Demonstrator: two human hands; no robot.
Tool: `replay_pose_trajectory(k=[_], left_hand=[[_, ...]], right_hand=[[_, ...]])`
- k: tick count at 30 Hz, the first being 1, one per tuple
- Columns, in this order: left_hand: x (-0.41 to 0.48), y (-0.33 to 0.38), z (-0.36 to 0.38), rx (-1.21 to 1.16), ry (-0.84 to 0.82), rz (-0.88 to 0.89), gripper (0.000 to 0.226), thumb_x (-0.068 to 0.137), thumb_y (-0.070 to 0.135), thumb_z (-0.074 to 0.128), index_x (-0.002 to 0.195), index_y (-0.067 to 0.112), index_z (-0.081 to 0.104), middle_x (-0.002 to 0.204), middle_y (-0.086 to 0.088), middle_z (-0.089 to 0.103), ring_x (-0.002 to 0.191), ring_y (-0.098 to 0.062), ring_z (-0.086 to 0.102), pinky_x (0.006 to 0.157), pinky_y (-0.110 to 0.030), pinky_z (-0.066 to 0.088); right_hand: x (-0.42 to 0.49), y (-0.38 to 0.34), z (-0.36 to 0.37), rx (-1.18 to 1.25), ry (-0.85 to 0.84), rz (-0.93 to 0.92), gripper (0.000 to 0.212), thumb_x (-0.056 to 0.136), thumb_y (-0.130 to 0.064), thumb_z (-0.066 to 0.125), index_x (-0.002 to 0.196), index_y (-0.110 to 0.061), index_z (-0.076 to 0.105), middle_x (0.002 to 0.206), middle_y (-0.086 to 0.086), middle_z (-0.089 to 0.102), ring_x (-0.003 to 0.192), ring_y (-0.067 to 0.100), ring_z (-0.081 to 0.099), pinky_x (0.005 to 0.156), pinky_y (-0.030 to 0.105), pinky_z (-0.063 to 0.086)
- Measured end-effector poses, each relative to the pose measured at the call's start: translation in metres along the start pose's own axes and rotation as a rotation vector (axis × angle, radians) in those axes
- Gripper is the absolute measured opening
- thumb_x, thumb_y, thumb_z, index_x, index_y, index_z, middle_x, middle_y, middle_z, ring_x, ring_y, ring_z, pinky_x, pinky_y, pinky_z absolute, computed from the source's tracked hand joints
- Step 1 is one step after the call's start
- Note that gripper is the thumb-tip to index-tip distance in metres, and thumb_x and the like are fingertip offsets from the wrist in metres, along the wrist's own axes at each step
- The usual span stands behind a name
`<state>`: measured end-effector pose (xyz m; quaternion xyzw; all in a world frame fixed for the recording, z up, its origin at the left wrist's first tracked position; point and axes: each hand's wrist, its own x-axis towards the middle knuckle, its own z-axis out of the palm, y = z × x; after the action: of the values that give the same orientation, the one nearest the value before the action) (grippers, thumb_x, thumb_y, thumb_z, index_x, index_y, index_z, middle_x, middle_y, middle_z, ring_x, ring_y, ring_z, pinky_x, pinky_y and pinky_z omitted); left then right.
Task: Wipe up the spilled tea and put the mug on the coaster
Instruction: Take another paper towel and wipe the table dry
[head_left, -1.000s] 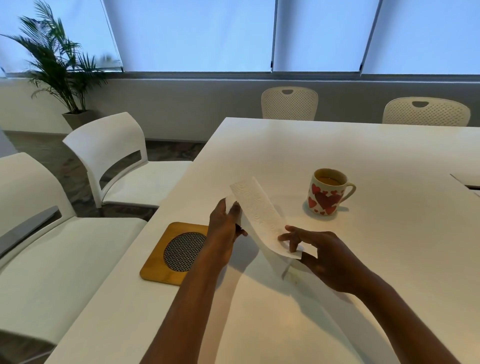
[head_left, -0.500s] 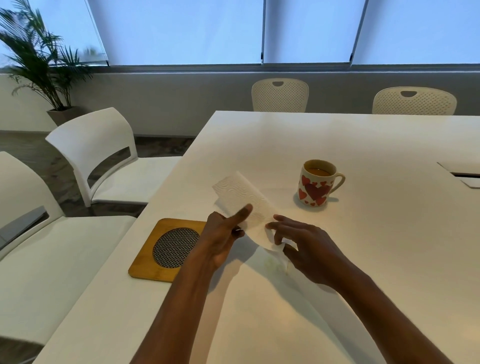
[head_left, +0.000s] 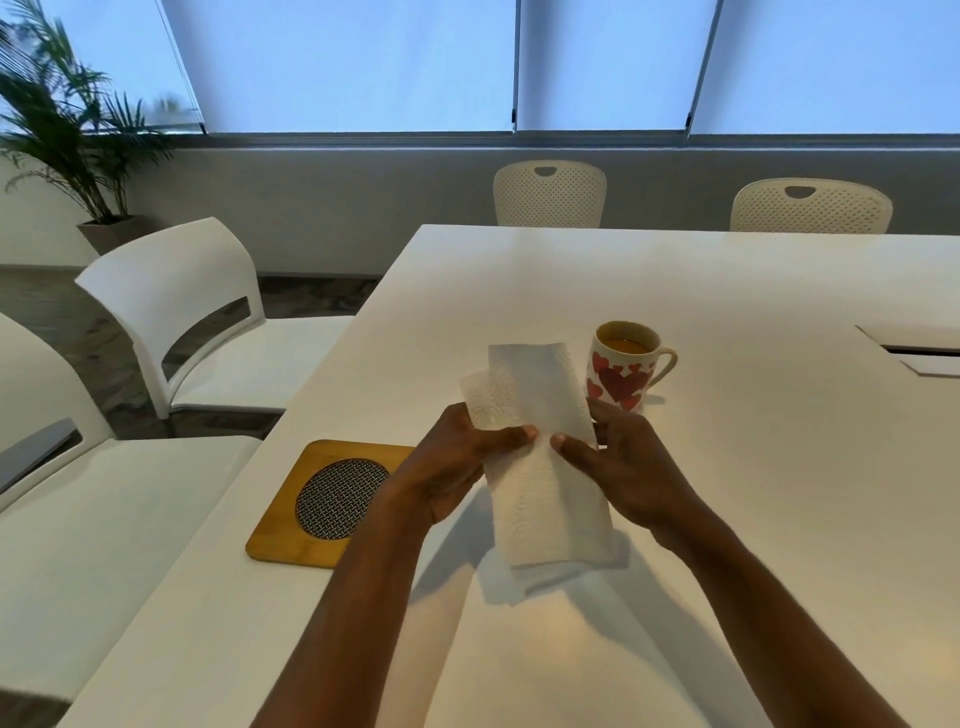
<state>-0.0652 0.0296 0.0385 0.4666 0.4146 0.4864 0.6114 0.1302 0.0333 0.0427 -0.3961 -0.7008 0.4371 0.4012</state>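
Observation:
A white paper towel hangs lifted above the white table, held by both hands. My left hand pinches its left edge and my right hand pinches its right edge. Behind the towel stands a white mug with red hearts, holding tea, its handle pointing right. A square wooden coaster with a round woven centre lies to the left of my left hand, near the table's left edge. The towel and my hands hide the table below, so no spilled tea shows.
Two white chairs stand along the table's left side, and two perforated chairs at its far end. A cable hatch is set in the table at the right. A potted palm stands in the far left corner.
Both hands have lifted the paper towel off the table and turned it upright between them. The small wet patch seen on the table earlier is now covered from view.

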Motion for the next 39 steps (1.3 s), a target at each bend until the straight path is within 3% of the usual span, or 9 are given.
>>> replay_pose_trajectory(k=[5,9,12,15,21,26,30,35,39], left_hand=[[0.005,-0.005,0.002,-0.13,0.163,0.012,0.044,0.082,0.045,0.057,0.103,0.008,0.067,0.095,-0.009,0.074,0.088,-0.023,0.071,0.078,-0.036,0.059],[0.006,-0.004,0.003,-0.091,0.229,0.087,0.036,0.096,0.036,0.045,0.092,0.009,0.068,0.082,-0.009,0.07,0.078,-0.022,0.066,0.076,-0.035,0.054],[0.004,-0.002,0.008,-0.013,0.25,0.099,0.039,0.098,0.031,0.046,0.09,-0.002,0.066,0.075,-0.012,0.062,0.073,-0.025,0.058,0.07,-0.036,0.049],[0.004,-0.003,0.011,0.054,0.26,0.12,0.044,0.098,0.028,0.049,0.089,-0.013,0.061,0.067,-0.011,0.058,0.067,-0.028,0.052,0.058,-0.031,0.047],[0.005,-0.004,0.013,0.087,0.261,0.093,0.041,0.098,0.028,0.047,0.095,-0.009,0.064,0.076,-0.015,0.062,0.068,-0.026,0.058,0.06,-0.032,0.05],[0.003,-0.007,0.013,0.178,0.159,0.024,0.043,0.081,0.05,0.059,0.098,0.012,0.07,0.1,-0.011,0.072,0.088,-0.028,0.07,0.076,-0.044,0.059],[-0.001,-0.013,0.011,0.251,0.084,0.063,0.029,0.082,0.019,0.072,0.111,0.015,0.067,0.106,-0.002,0.072,0.093,-0.02,0.071,0.072,-0.034,0.06],[-0.001,-0.011,0.007,0.131,0.205,0.136,0.029,0.078,-0.002,0.071,0.1,0.018,0.072,0.099,-0.005,0.075,0.093,-0.025,0.071,0.082,-0.042,0.058],[-0.001,-0.011,0.011,0.07,0.174,0.202,0.027,0.077,-0.007,0.07,0.096,0.011,0.075,0.098,-0.011,0.074,0.091,-0.027,0.067,0.086,-0.052,0.052]], right_hand=[[0.003,0.013,-0.003,0.357,0.072,0.141,0.04,0.074,-0.03,0.068,0.113,-0.024,0.06,0.111,0.005,0.07,0.097,0.026,0.071,0.084,0.049,0.059],[0.004,0.017,-0.008,0.48,-0.051,0.21,0.048,0.077,-0.025,0.071,0.122,-0.029,0.053,0.116,0.007,0.068,0.101,0.029,0.07,0.079,0.045,0.06],[0.005,0.017,-0.008,0.412,-0.058,0.216,0.069,0.073,-0.03,0.076,0.132,-0.037,0.041,0.122,0.002,0.064,0.104,0.027,0.068,0.083,0.047,0.059],[0.005,0.015,-0.008,0.318,-0.058,0.178,0.07,0.072,-0.035,0.072,0.13,-0.049,0.036,0.122,-0.002,0.061,0.102,0.024,0.068,0.084,0.045,0.059],[0.003,0.018,-0.011,0.252,-0.178,0.147,0.067,0.074,-0.033,0.072,0.123,-0.062,0.036,0.115,-0.017,0.063,0.106,0.016,0.066,0.083,0.039,0.059],[0.005,0.016,-0.002,0.089,0.052,0.097,0.081,0.072,-0.039,0.075,0.137,-0.049,0.029,0.126,-0.015,0.055,0.104,0.017,0.063,0.079,0.03,0.059],[0.008,0.016,-0.003,0.032,0.138,0.108,0.084,0.075,-0.031,0.078,0.142,-0.039,0.028,0.129,-0.009,0.054,0.105,0.018,0.062,0.085,0.036,0.056],[0.005,0.014,-0.022,0.347,-0.003,0.212,0.048,0.072,-0.025,0.074,0.117,-0.027,0.058,0.111,0.001,0.072,0.1,0.025,0.07,0.076,0.038,0.061],[0.004,0.014,-0.025,0.365,0.152,0.235,0.029,0.085,0.001,0.064,0.103,-0.021,0.065,0.103,0.006,0.074,0.093,0.025,0.072,0.072,0.037,0.062]])
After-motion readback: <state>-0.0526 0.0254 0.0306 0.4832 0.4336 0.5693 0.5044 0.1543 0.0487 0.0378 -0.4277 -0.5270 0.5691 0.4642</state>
